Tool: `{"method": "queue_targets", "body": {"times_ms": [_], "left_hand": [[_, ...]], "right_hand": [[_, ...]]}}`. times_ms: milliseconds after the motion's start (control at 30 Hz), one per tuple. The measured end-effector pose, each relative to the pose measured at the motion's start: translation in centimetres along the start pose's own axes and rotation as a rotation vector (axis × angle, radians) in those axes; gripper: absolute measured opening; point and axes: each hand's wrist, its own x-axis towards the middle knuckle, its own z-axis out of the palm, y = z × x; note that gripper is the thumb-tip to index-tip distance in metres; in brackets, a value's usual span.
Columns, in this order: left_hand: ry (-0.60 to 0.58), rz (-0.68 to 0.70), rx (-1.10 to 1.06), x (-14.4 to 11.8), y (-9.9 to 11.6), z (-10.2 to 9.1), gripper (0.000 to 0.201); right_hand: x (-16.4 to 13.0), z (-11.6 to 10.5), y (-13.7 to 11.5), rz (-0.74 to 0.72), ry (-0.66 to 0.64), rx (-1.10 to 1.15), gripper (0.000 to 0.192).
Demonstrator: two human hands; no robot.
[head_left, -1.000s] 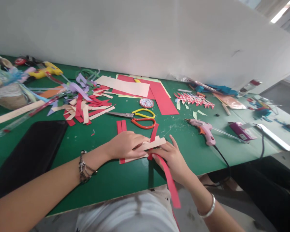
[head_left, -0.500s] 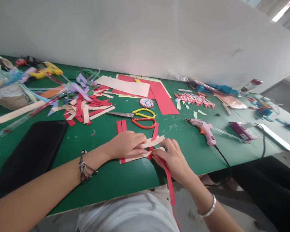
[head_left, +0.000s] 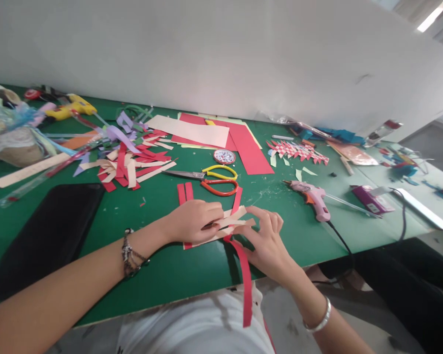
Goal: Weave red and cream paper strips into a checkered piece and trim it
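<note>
- Near the front edge of the green surface (head_left: pixel 162 275), the left hand (head_left: pixel 194 221) lies flat, palm down, on a small set of crossed paper strips (head_left: pixel 233 220); its fingers are pressed on the cream strips, pinning them rather than gripping.
- Just beside it, the right hand (head_left: pixel 268 241) has its fingers pinched on the ends of the cream strips where they cross a long red strip (head_left: pixel 243 275); whether the thumb also holds the red strip I cannot tell.
- That red strip runs from under the crossed strips toward the person and hangs past the surface's edge over the lap; two short red strips (head_left: pixel 184 191) poke out beyond the left hand.
- Risk, as a judgement: the hanging red strip could drag or slip out of the crossing, since much of its length is unsupported; if the left hand lifts, the loose cream strips may slide apart, as nothing else seems to hold them.
- A pinch too hard at the crossing could crease or tear the thin paper.
- Farther back lie scissors (head_left: pixel 210 178) with yellow and orange handles, near the work but apart from both hands; a pink glue gun (head_left: pixel 312 196) rests to the right, its cord trailing off the edge; a heap of cut strips (head_left: pixel 131 162) and a black tablet (head_left: pixel 47 231) lie to the left.
</note>
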Motion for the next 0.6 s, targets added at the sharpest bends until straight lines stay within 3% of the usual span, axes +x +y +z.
{"method": "queue_targets", "body": {"times_ms": [300, 467, 600], "left_hand": [[-0.041, 0.04, 0.017, 0.0, -0.3, 0.0, 0.02], [-0.053, 0.033, 0.026, 0.0, -0.3, 0.0, 0.025], [-0.039, 0.043, 0.024, 0.0, -0.2, -0.1, 0.025]], "right_hand": [[-0.2, -0.4, -0.5, -0.058, -0.017, 0.068, 0.027], [-0.1, -0.3, -1.1, -0.071, -0.02, 0.068, 0.014], [0.2, -0.8, -1.2, -0.049, 0.039, 0.085, 0.015]]}}
